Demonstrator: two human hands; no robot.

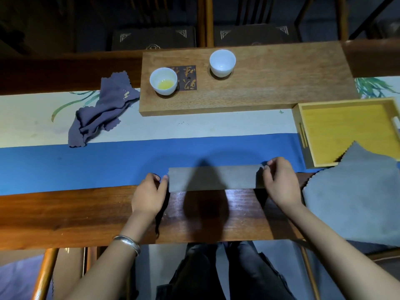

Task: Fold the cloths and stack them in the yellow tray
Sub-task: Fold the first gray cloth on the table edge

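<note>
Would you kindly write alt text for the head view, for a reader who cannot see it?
Left hand and right hand pinch the ends of a folded grey cloth at the table's near edge. A yellow tray sits right, a purple cloth lies crumpled left, and two cups stand behind.

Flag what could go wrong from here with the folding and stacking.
The folded grey strip, pinched at each end by the left hand and right hand, may spring open when lifted. The loose grey cloth overlaps the yellow tray corner, so stacking could trap or drag it.
</note>
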